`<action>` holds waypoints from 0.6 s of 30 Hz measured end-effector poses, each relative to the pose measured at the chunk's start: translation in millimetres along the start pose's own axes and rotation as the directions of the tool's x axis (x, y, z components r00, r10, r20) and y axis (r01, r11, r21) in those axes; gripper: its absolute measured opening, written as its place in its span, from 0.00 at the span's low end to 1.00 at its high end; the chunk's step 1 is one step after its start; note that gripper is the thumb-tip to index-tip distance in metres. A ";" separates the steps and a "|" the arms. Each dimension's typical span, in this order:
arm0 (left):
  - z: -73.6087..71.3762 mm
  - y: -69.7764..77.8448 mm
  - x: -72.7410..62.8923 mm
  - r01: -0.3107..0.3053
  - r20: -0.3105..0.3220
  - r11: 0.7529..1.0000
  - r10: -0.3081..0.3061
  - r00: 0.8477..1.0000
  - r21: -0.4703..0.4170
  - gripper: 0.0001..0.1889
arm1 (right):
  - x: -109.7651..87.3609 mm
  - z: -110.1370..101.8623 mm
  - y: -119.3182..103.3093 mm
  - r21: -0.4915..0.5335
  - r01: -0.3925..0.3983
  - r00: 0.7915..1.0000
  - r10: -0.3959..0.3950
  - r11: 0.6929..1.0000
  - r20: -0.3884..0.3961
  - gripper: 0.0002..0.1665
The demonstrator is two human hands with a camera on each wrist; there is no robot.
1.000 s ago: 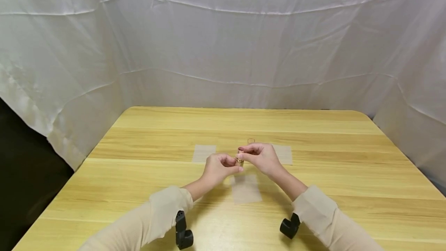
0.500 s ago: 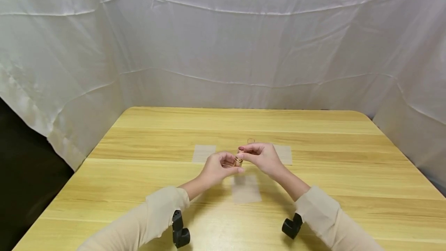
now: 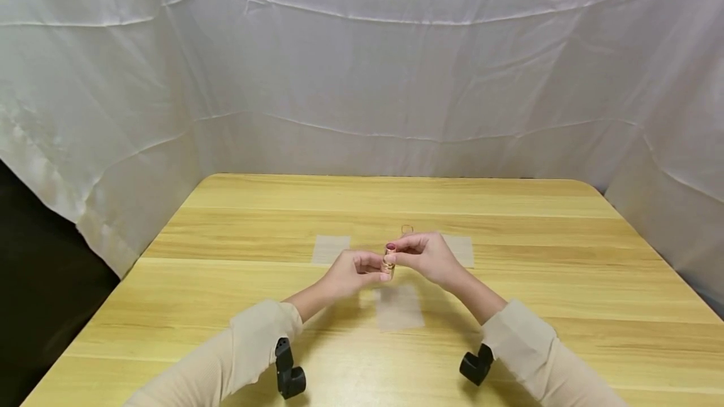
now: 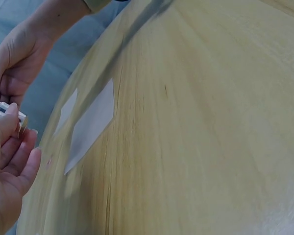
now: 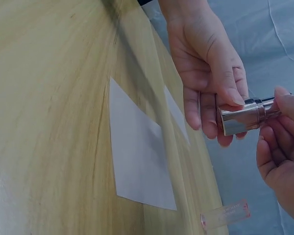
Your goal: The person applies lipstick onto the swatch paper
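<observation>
A shiny gold lipstick (image 5: 242,117) is held upright between both hands over the middle of the table, its dark red end up in the head view. My left hand (image 3: 352,274) pinches the lower part of the tube between thumb and fingers. Higher on the tube, my right hand (image 3: 425,259) pinches the narrower section near the red end with thumb and forefinger. In the left wrist view, fingers cover much of the lipstick (image 4: 20,120). A clear, pinkish cap (image 5: 225,215) stands on the table just beyond the right hand.
Three pale paper squares lie on the wooden table (image 3: 226,306): one in front (image 3: 398,308), one at left (image 3: 331,249), one at right (image 3: 459,251), partly behind the right hand. White cloth (image 3: 362,80) hangs around the back and sides.
The left hand's fingers have shifted on the lower tube and the left forearm has moved slightly left. The right forearm has moved slightly right. More of the lipstick's red end shows.
</observation>
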State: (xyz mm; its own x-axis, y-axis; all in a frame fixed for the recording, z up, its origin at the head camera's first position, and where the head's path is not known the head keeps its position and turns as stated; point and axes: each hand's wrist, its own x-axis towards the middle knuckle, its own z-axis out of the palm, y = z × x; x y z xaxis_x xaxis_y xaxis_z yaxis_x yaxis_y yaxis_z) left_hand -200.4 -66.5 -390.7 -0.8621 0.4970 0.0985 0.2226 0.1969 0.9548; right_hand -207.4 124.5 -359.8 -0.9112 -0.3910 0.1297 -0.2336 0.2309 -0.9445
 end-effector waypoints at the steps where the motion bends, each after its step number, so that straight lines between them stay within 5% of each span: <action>1: 0.2 -0.3 -0.1 0.002 -0.003 1.000 -0.002 1.000 -0.003 0.14 | 0.0 0.3 0.2 0.002 0.002 1.000 -0.002 1.000 -0.002 0.15; 18: 7.9 2.6 -2.3 0.067 -0.175 0.998 -0.066 0.982 0.003 0.11 | -1.5 7.8 4.5 -0.022 0.018 0.993 -0.020 1.000 -0.113 0.13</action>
State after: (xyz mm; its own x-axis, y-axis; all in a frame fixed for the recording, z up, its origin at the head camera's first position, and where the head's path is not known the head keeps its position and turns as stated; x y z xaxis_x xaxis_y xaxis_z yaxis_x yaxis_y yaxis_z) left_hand -194.2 -60.5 -390.7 -0.9413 0.3272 0.0830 0.1654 0.2327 0.9584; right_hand -204.5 119.1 -366.6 -0.9389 -0.2922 0.1820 -0.2571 0.2434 -0.9352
